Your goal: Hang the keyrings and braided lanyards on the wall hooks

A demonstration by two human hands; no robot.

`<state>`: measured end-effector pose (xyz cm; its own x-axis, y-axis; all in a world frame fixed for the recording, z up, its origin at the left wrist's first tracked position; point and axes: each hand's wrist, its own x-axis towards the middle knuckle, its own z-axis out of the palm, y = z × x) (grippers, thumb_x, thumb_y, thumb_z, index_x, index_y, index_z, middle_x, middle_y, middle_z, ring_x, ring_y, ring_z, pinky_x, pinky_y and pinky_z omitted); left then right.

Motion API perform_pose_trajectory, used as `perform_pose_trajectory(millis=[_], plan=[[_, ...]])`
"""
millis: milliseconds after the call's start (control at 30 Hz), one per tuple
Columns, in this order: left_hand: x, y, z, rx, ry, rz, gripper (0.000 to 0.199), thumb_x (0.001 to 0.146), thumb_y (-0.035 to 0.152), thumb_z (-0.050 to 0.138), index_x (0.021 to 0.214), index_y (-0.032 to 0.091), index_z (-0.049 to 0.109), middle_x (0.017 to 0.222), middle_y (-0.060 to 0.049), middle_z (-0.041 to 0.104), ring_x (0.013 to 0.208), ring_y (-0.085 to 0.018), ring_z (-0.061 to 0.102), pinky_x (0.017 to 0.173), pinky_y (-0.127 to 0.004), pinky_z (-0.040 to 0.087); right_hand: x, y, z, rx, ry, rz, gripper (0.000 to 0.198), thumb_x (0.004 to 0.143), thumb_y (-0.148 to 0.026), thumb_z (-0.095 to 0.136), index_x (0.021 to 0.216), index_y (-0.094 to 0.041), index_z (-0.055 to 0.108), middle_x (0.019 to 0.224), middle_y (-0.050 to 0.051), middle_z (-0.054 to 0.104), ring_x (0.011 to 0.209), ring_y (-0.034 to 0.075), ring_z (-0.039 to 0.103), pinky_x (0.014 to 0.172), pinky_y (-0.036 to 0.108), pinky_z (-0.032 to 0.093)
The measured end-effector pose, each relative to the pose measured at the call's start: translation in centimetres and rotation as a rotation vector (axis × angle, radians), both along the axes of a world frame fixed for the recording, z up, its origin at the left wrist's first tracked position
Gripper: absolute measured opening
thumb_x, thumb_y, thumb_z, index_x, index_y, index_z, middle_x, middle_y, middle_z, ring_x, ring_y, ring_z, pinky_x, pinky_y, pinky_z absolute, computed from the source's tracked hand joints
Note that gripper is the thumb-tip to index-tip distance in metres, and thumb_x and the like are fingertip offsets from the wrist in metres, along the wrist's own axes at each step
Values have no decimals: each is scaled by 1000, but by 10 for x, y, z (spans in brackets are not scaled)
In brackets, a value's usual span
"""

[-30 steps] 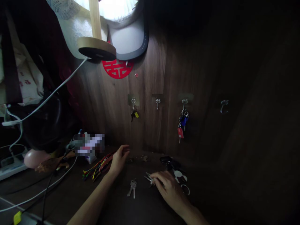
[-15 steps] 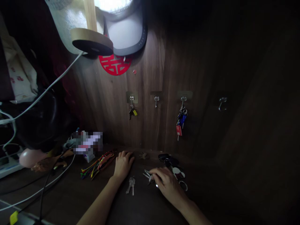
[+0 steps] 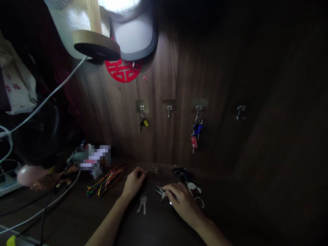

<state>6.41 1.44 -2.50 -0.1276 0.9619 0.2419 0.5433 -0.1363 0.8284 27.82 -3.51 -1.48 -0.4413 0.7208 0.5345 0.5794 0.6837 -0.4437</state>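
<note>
Keys point(image 3: 161, 193) in the head view sit at the fingertips of the right hand point(image 3: 181, 201), which pinches the bunch between thumb and fingers low over the table point(image 3: 159, 229), blades poking left. Farther left, the left hand point(image 3: 133, 182) bends thumb and forefinger together beside the far keys point(image 3: 155, 169); whether they grip anything, I cannot tell. Near keys point(image 3: 142, 203) lie between the forearms. Right of and beyond the right hand are a black fob point(image 3: 182, 174) and a white tag point(image 3: 194, 187). Being metal, each bunch should feel light, stiff and sturdy, yet slick, its blades likely to swing loosely. The broad heads look surest to pinch; flat blades offer fingers little to lift by.
</note>
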Motion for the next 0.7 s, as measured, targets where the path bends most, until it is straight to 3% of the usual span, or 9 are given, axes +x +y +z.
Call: perform_pose_trajectory(millis=[167,367,533,700], plan=[[13,-3,5,-148,-214,-133,26,73,44,52,66,20,48,60,2,58,54,-15,60,49,-24,45,-1,2,-3,36,19,-16,20,89,-15,42,91,-23,59,79,-1,67,74,15,61,72,29,42],[30,-16,12,-360,-731,-380,35,63,43,71,68,18,49,58,1,61,55,-12,62,53,-21,48,-3,8,-11,52,87,-117,18,85,-19,49,100,-23,58,87,2,67,77,18,62,74,32,46],[34,-18,12,-397,-811,-492,36,63,42,74,68,16,51,58,0,63,55,-12,62,56,-22,48,-3,10,-11,37,150,-130,22,84,-22,50,105,-24,57,98,4,66,94,20,59,82,33,47],[33,-19,13,-414,-840,-554,35,64,42,74,69,15,51,59,0,63,53,-10,59,53,-20,46,-3,14,-17,5,123,-116,27,83,-18,51,108,-25,56,97,3,65,93,20,59,82,33,47]])
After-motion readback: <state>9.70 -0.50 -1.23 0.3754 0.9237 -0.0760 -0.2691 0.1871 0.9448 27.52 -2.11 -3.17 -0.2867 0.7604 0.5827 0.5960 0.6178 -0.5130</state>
